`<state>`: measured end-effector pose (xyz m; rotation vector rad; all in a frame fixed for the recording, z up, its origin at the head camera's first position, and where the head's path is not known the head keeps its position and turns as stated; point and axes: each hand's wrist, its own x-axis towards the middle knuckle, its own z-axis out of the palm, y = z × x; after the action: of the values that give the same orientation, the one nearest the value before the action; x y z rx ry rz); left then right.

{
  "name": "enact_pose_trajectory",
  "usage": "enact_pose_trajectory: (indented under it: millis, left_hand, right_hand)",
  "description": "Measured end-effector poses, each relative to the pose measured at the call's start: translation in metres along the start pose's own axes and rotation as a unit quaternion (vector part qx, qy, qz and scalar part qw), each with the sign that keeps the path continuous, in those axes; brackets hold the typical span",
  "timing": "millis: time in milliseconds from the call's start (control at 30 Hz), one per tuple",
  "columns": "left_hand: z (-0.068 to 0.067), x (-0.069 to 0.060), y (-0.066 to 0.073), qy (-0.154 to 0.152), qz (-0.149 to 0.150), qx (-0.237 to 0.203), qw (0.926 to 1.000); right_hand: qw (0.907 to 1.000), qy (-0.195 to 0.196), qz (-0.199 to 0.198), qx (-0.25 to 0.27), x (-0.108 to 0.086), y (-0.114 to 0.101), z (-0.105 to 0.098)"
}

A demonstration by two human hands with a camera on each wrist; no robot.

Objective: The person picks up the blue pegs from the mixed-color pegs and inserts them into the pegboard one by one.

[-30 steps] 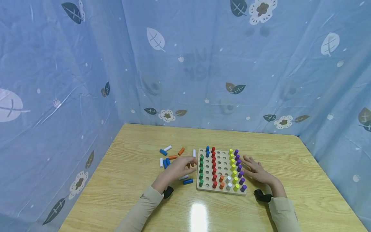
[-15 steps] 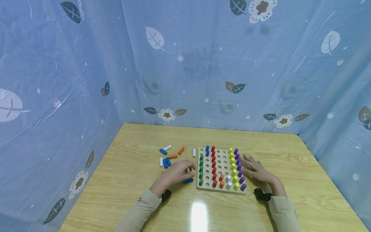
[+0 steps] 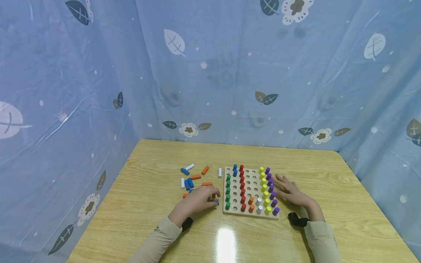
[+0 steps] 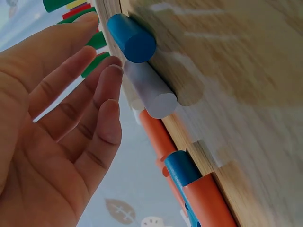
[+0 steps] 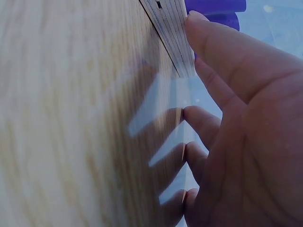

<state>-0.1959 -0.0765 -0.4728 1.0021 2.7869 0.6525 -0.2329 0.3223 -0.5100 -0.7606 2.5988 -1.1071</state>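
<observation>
I count two hands and one board, lying flat on the table between them. The left hand is released: its fingers curve loosely and pinch nothing. A loose blue peg lies just beside its fingertips, with a loose white peg next to that. I cannot tell whether any skin touches the blue one. The right hand is released too, spread at the board's right edge, its thumb by the wood and its other fingertips on the table.

Standing upright in the board I count thirty-two: five green pegs, two blue pegs, seven red pegs, two orange pegs, two white pegs, seven yellow pegs and seven purple pegs. Strewn left of the board, besides the pair by the fingers, I get four orange strays, three white strays and three blue strays in plain sight, plus a fourth blue mostly hidden by the left hand. Two sleeves reach in, and one patterned cloth hangs behind.
</observation>
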Motion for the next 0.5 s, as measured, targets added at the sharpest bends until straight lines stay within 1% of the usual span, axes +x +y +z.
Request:
enact_pose_trajectory:
  millis: [167,367,500]
  left_hand:
    - [0.0015,0.0005,0.0011,-0.002,0.005,0.008,1.0]
    - [0.0048,0.0016,0.0008,-0.008,0.01,0.032,0.9994]
    - [0.0066,0.0009,0.0017,-0.009,0.013,0.04,0.9991]
  right_hand:
    - [1.0,0.0,-0.003,0.002,0.0002,0.0019,-0.0003]
    - [1.0,0.003,-0.006,-0.001,0.0007,0.0022,-0.0003]
    - [1.0,0.003,-0.005,-0.002,0.0008,0.002,0.0]
